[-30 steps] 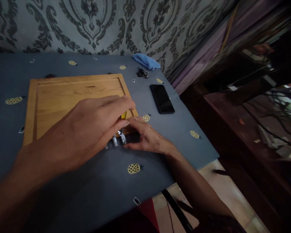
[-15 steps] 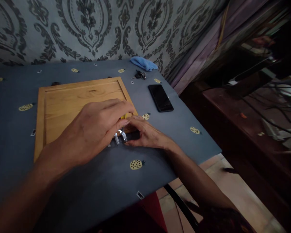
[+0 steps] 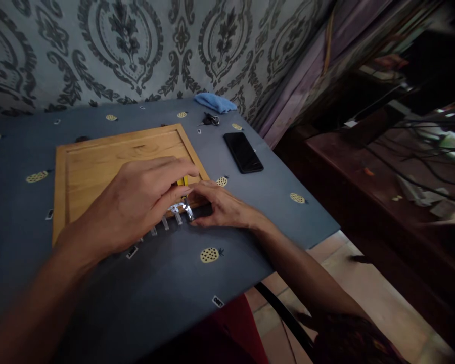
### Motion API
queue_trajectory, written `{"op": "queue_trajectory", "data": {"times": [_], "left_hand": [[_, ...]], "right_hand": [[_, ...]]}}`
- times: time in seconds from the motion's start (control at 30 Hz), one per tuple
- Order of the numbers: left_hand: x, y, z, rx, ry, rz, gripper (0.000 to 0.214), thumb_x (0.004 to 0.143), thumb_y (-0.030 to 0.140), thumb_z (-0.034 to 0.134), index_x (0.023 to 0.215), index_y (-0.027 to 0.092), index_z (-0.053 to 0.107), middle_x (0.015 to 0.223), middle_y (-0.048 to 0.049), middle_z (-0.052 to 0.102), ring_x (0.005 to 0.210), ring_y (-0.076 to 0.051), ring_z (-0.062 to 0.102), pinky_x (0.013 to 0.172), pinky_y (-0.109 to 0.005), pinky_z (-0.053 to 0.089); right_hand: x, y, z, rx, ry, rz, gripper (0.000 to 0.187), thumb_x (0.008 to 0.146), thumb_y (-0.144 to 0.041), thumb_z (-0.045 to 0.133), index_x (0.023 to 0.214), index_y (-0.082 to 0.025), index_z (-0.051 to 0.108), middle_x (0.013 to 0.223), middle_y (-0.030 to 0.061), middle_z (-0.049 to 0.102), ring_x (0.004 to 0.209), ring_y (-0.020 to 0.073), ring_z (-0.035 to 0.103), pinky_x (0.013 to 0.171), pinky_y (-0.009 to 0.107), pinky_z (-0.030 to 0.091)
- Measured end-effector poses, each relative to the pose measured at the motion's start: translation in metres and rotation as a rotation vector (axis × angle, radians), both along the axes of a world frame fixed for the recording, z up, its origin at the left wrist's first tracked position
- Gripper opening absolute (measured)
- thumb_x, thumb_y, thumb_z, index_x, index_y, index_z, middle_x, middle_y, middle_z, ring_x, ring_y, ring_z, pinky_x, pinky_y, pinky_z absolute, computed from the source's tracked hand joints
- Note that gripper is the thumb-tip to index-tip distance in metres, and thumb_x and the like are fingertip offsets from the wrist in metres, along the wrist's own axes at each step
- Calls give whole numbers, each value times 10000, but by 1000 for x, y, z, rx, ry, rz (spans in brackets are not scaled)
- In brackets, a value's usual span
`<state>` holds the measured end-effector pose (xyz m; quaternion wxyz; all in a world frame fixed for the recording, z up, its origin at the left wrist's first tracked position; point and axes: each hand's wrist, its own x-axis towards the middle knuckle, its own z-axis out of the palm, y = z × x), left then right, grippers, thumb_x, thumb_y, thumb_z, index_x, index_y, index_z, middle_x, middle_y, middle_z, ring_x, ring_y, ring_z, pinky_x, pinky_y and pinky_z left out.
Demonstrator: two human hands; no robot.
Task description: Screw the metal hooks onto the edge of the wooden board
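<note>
My left hand lies palm down over the near right corner of a wooden board, its fingers curled together at a small yellow piece by the board's edge. My right hand rests on the blue cloth just right of it, fingertips pinched toward a dark object under them that I cannot make out. Several small shiny metal bits stand in a row along the board's near edge, right below both sets of fingertips.
A black phone lies face up to the right of the board. Keys and a folded blue cloth sit at the back by the patterned wall. The table edge drops off at right; dark furniture with cables stands beyond.
The view has drifted so everything sits a little lower and to the left. More of the metal bits show along the board's edge as my left hand has eased back.
</note>
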<state>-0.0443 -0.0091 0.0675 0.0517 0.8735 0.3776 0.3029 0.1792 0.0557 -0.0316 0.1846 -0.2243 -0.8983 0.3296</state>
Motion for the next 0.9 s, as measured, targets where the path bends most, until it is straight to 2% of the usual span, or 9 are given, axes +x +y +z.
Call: {"op": "queue_trajectory", "data": {"times": [0.27, 0.5, 0.63, 0.73, 0.8, 0.9], "left_hand": [[-4, 2, -1, -13, 33, -51, 203, 1043, 220, 472, 1066, 216, 674, 1055, -25, 777, 909, -185, 742, 732, -262, 541], [-7, 1, 1, -45, 43, 41, 320, 1036, 227, 492, 1319, 213, 640, 1223, -40, 767, 1044, -199, 747, 869, -290, 583], [-18, -6, 18, 65, -14, 145, 284, 998, 281, 609, 1270, 225, 670, 1170, -22, 773, 895, -165, 742, 806, -277, 542], [-29, -11, 31, 60, 32, 232, 276, 1006, 321, 605, 1258, 227, 670, 1097, -4, 778, 847, -152, 732, 766, -271, 507], [-34, -11, 33, 30, 80, 253, 284, 1012, 333, 590, 1266, 229, 663, 1032, 7, 781, 838, -163, 732, 736, -270, 493], [-37, -7, 28, 17, 118, 255, 284, 996, 352, 578, 1247, 259, 673, 945, 13, 774, 801, -187, 724, 658, -281, 459]], "right_hand": [[1, 2, -3, 4, -8, -9, 721, 790, -279, 857, 1435, -199, 546, 1246, 103, 724, 1185, 291, 645, 1056, 495, 475], [1, 1, -1, -21, -6, -23, 651, 786, -248, 845, 1383, -216, 588, 1196, 96, 725, 1141, 280, 655, 1043, 500, 499], [1, 1, -3, 4, -9, -9, 712, 789, -241, 841, 1439, -210, 551, 1213, 96, 728, 1174, 280, 635, 1062, 500, 485], [2, 1, -2, 1, -4, 10, 709, 821, -257, 822, 1465, -189, 533, 1212, 106, 732, 1181, 279, 634, 1067, 489, 480], [3, 1, -2, 8, -11, 16, 701, 838, -268, 814, 1473, -197, 526, 1220, 102, 735, 1174, 276, 636, 1075, 488, 470], [3, 1, -1, 22, -15, 26, 702, 840, -284, 820, 1473, -214, 523, 1235, 91, 737, 1180, 279, 637, 1080, 484, 458]]}}
